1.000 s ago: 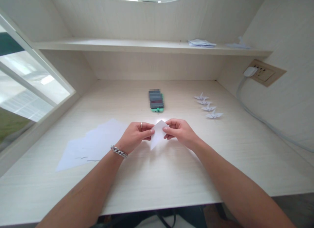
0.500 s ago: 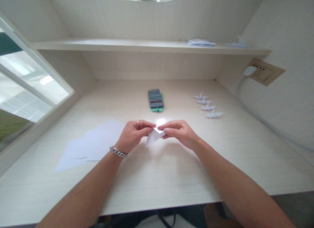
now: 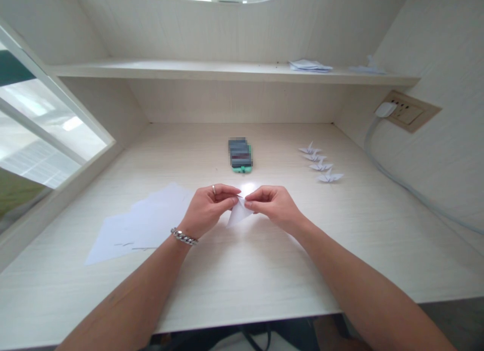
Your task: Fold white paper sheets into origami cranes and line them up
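White paper (image 3: 238,215), folded down to a small pointed piece, sits right between both hands just above the desk (image 3: 242,270), near its middle. The left hand (image 3: 207,209) pinches the top edge with thumb and forefinger closed on it, a ring on one finger and a chain bracelet (image 3: 184,236) at the wrist. The right hand (image 3: 273,206) meets it from the other side, fingertips closed on the same upper corner, so the two grips nearly touch. The lower tip of the paper points down towards the desk; whether it touches the surface I cannot tell. To the left of the hands, loose sheets (image 3: 139,225) lie flat and overlapping. Beyond the hands, a phone (image 3: 240,155) rests on the desk, its face blurred. Off to the right, four small cranes (image 3: 321,164) stand in a slanted row, well apart from the hands. On the shelf (image 3: 189,69) above, more folded paper (image 3: 310,65) lies towards the right end. On the right wall, a plug (image 3: 384,109) sits in a socket (image 3: 408,111), its cable (image 3: 401,182) trailing down along the wall.
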### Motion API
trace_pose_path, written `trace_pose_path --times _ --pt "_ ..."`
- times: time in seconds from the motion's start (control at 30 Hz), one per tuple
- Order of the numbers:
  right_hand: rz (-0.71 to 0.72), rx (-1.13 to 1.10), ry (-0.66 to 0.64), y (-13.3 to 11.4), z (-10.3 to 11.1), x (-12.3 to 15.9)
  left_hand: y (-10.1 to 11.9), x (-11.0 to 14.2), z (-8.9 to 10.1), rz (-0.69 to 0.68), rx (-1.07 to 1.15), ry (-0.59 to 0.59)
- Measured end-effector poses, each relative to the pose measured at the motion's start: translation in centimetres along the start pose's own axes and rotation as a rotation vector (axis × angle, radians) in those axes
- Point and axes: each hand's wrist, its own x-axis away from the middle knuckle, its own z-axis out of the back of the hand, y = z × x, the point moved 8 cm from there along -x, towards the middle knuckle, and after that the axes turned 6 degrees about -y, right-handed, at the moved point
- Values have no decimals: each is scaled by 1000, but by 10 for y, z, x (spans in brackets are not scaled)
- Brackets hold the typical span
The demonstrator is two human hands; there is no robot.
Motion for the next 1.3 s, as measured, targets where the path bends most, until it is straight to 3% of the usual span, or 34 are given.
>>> trace_pose_path --times 0.17,0.33,0.57,0.8,1.07,1.3 --pt "19 -3 28 0 0 0 -1 1 0 9 65 12" --pt "26 28 29 -1 -1 1 0 1 2 -2 -11 39" --pt "-62 24 -3 6 -7 0 -4 -1 2 19 -77 42" --pt "-111 -92 29 13 -6 0 -6 -1 1 60 6 66" --pt "-71 -154 74 9 -3 0 -16 -1 -1 75 202 18" --pt "-12 -23 77 1 -2 1 -9 1 0 30 64 19"
